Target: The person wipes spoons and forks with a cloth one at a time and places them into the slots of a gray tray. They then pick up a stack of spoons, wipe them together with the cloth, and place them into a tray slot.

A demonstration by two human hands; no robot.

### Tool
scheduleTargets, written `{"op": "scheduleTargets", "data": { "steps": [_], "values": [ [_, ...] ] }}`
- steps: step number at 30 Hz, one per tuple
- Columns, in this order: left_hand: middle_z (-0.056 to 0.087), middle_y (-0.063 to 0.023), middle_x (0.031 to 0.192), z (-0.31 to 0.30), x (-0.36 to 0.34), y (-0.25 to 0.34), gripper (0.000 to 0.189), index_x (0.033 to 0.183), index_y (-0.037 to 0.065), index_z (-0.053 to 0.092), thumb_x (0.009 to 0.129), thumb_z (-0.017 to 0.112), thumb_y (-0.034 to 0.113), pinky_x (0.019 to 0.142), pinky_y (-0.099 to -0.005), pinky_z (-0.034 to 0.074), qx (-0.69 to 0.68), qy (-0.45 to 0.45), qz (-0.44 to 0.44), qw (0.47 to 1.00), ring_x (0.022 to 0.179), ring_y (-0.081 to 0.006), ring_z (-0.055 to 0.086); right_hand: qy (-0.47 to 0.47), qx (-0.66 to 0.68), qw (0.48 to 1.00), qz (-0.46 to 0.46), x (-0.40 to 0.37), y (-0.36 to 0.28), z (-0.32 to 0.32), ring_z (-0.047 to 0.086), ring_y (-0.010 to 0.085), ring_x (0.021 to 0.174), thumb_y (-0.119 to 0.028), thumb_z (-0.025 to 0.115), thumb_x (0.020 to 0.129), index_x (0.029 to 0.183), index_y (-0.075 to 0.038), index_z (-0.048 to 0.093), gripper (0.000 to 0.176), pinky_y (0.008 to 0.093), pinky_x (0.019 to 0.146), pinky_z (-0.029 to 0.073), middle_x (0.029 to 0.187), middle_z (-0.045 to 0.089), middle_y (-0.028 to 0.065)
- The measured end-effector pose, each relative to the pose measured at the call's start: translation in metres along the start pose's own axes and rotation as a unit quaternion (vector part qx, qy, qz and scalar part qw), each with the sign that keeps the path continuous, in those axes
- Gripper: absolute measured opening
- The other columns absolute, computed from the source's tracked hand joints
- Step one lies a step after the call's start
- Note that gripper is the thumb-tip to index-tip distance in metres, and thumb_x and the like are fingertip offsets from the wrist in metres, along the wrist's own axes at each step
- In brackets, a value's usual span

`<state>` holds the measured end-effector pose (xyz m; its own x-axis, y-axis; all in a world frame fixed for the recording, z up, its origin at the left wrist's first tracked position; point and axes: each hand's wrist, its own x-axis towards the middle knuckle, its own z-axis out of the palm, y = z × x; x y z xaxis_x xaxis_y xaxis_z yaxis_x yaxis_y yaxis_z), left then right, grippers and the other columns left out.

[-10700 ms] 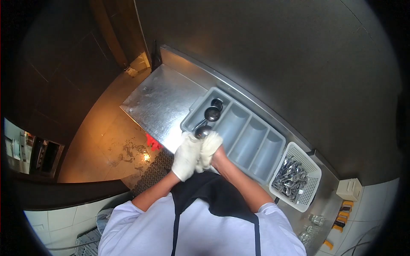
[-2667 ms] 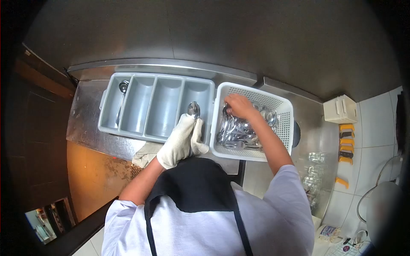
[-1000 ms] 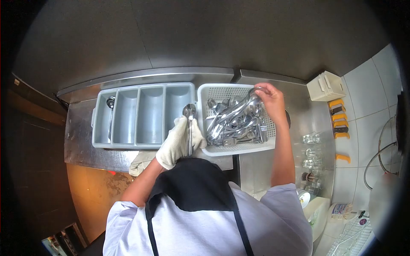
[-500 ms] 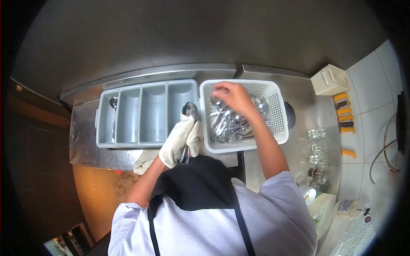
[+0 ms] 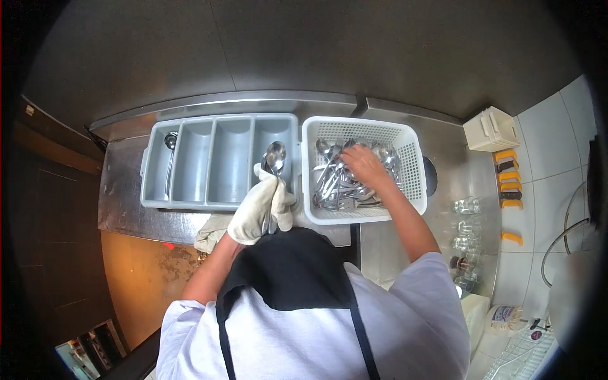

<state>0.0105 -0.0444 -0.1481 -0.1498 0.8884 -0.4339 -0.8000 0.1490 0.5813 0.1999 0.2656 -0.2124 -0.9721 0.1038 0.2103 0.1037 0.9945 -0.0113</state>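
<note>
My left hand (image 5: pixel 261 212), covered in an off-white cloth or glove, is closed around a bunch of metal spoons (image 5: pixel 276 156). Their bowls point up, over the near edge of the rightmost compartment of a grey cutlery tray (image 5: pixel 212 206). My bare right hand (image 5: pixel 362 163) reaches into a white perforated basket (image 5: pixel 415 183), fingers curled down among mixed metal cutlery (image 5: pixel 335 187). What those fingertips pinch, if anything, is hidden. A ladle (image 5: pixel 170 161) lies in the tray's leftmost compartment.
A folded cloth (image 5: pixel 212 233) lies at the counter's front edge. Several glasses (image 5: pixel 467 225) line the right side. Yellow-handled tools (image 5: pixel 508 177) hang on the tiled wall beside a cream container (image 5: pixel 493 129). A metal wall (image 5: pixel 285 50) rises behind.
My right hand has come down from above the basket's back left into the cutlery. The spoons in my left hand now stand further out, their bowls fanned toward the tray.
</note>
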Motion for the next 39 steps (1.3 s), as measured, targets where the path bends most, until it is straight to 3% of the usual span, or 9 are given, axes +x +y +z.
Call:
{"op": "scheduleTargets", "data": {
  "steps": [4,9,15,19,22,26,33,35,39],
  "values": [
    [0.05,0.0007,0.081,-0.045,0.021,-0.023,0.034,0.091,0.012,0.058,0.105,0.056,0.043,0.074,-0.0205,0.043,-0.163,-0.06,-0.047,0.984,0.075,-0.0082,0.049,-0.001,-0.046,0.998,-0.041,0.0,0.003,0.005,0.061,0.0244,0.1,-0.01,0.064,0.083,0.098,-0.011,0.067,0.015,0.0387,0.088,0.049,0.098,0.062,0.0053],
    [0.05,0.0005,0.079,0.028,-0.014,0.019,0.038,0.089,0.017,0.058,0.104,0.055,0.052,0.065,-0.0215,0.042,-0.178,-0.078,-0.092,0.977,0.067,-0.0093,0.049,0.011,-0.041,0.998,-0.052,-0.004,0.013,-0.002,0.061,0.0252,0.101,-0.008,0.063,0.081,0.094,-0.01,0.065,0.013,0.0392,0.088,0.05,0.097,0.063,0.0062],
    [0.054,-0.0014,0.078,0.045,-0.022,0.027,0.048,0.084,0.015,0.058,0.103,0.053,0.058,0.059,-0.0229,0.042,-0.141,0.019,-0.067,0.988,0.064,-0.0104,0.051,-0.001,0.089,0.996,0.025,0.013,0.016,-0.01,0.065,0.0322,0.091,-0.01,0.068,0.082,0.092,-0.005,0.069,0.01,0.0407,0.083,0.053,0.093,0.068,0.012],
    [0.052,-0.0015,0.072,0.043,-0.011,0.028,0.054,0.081,0.012,0.058,0.102,0.051,0.061,0.058,-0.0294,0.04,-0.223,0.157,-0.097,0.957,0.057,-0.0144,0.047,0.043,0.238,0.963,0.122,0.041,-0.011,-0.112,0.068,0.0288,0.084,-0.016,0.072,0.089,0.095,-0.003,0.074,0.014,0.0365,0.077,0.053,0.092,0.071,0.012],
    [0.052,-0.0026,0.072,0.008,0.006,0.005,0.058,0.082,0.011,0.058,0.103,0.045,0.064,0.06,-0.032,0.041,-0.154,0.007,-0.036,0.987,0.058,-0.0169,0.046,0.066,0.327,0.93,0.151,0.06,-0.032,-0.166,0.066,0.0208,0.081,-0.018,0.072,0.092,0.098,-0.002,0.074,0.017,0.0325,0.076,0.052,0.088,0.071,0.009],
    [0.056,-0.0033,0.075,0.033,0.004,0.009,0.064,0.089,0.009,0.058,0.106,0.033,0.065,0.063,-0.0308,0.043,-0.095,-0.031,-0.012,0.995,0.065,-0.0184,0.051,-0.022,0.467,0.866,0.178,0.091,-0.067,-0.182,0.064,0.0128,0.079,-0.021,0.072,0.094,0.101,0.0,0.074,0.022,0.0284,0.074,0.052,0.091,0.072,0.0061],
    [0.056,-0.0054,0.081,0.015,0.007,0.009,0.04,0.1,0.009,0.056,0.109,0.044,0.047,0.055,-0.0271,0.046,-0.125,-0.021,-0.034,0.991,0.061,-0.0144,0.055,0.053,0.509,0.836,0.198,0.096,-0.077,-0.106,0.067,0.0129,0.081,-0.024,0.073,0.093,0.115,-0.004,0.073,0.03,0.0274,0.076,0.054,0.097,0.075,0.0078],
    [0.055,-0.0063,0.081,0.013,-0.004,0.011,0.034,0.1,0.011,0.054,0.109,0.048,0.043,0.052,-0.0254,0.045,-0.174,-0.045,-0.045,0.983,0.057,-0.0123,0.051,-0.082,0.314,0.929,0.18,0.072,-0.067,-0.081,0.069,0.0259,0.098,-0.016,0.075,0.087,0.117,-0.008,0.073,0.032,0.0378,0.089,0.055,0.108,0.074,0.0128],
    [0.055,-0.0086,0.08,0.006,-0.006,0.011,0.034,0.1,0.012,0.054,0.108,0.05,0.045,0.054,-0.0283,0.049,-0.167,0.034,-0.029,0.985,0.057,-0.0161,0.053,-0.197,0.192,0.961,-0.015,0.013,-0.075,-0.005,0.058,0.0322,0.125,-0.015,0.082,0.074,0.111,-0.007,0.072,0.039,0.0443,0.105,0.048,0.121,0.068,0.0129]
  ]
}}
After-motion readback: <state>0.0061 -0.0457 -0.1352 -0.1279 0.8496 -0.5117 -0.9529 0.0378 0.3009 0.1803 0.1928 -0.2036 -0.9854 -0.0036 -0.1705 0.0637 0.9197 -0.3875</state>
